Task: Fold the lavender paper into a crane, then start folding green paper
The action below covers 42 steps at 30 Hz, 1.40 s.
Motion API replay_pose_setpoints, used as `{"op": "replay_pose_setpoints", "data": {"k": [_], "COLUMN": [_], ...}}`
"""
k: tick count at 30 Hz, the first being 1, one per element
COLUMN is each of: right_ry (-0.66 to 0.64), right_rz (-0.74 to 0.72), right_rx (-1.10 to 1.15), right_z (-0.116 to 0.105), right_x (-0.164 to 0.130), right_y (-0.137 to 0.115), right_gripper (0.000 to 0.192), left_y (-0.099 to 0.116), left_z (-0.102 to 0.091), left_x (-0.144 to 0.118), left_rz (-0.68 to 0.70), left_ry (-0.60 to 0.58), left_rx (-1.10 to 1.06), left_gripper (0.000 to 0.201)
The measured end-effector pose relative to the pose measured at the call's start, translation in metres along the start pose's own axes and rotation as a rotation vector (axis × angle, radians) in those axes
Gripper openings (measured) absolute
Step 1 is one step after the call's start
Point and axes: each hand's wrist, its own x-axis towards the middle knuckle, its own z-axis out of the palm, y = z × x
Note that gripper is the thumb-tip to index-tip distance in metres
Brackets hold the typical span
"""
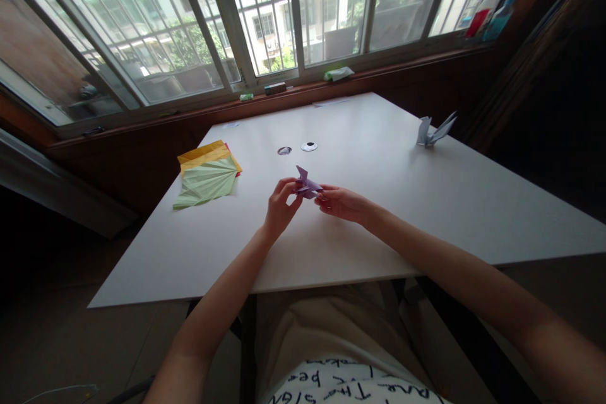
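A small folded purple origami paper figure (308, 187), with a pointed tip rising at its upper left, is held up over the middle of the white table. My left hand (283, 204) pinches its left side between thumb and fingers. From the right, the fingertips of my right hand (341, 202) close on its other end. Parts of the paper are hidden behind my fingers.
On the white table (379, 246), creased green paper (208, 182) overlaps orange sheets (201, 155) at the left. Two round discs (309, 146) lie beyond my hands. A folded grey-white paper figure (432, 132) stands at the right. Small items line the window sill (303, 85).
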Motion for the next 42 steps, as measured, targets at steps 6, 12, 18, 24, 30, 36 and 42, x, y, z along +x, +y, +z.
{"op": "replay_pose_setpoints", "data": {"k": [6,12,18,24,30,36,42], "right_ry": [-0.038,-0.071,-0.132,-0.214,-0.262,-0.280,-0.223], "right_rz": [0.081,0.166,0.249,0.305,0.323,0.307,0.229], "right_rx": [0.100,0.158,0.200,0.215,0.212,0.206,0.176], "right_z": [-0.0031,-0.0045,-0.0063,-0.0054,-0.0027,-0.0001,0.0001], "right_x": [0.0021,0.0016,0.0017,-0.0007,-0.0027,-0.0056,-0.0045], "right_y": [0.0012,0.0017,0.0024,0.0011,-0.0010,-0.0029,-0.0047], "right_gripper": [0.010,0.012,0.007,0.009,0.013,0.015,0.015], "left_y": [-0.0005,0.0018,0.0031,0.0025,0.0034,0.0044,0.0067], "left_z": [0.0019,0.0011,0.0010,0.0010,0.0016,0.0025,0.0030], "left_x": [-0.0003,-0.0002,-0.0005,0.0006,0.0009,0.0011,0.0027], "left_rz": [0.024,0.037,0.048,0.055,0.058,0.047,-0.030], "left_ry": [0.012,0.022,0.027,0.033,0.037,0.045,0.075], "left_rx": [0.013,0.031,0.038,0.031,0.008,-0.028,-0.076], "left_gripper": [0.021,0.020,0.020,0.020,0.019,0.020,0.017]}}
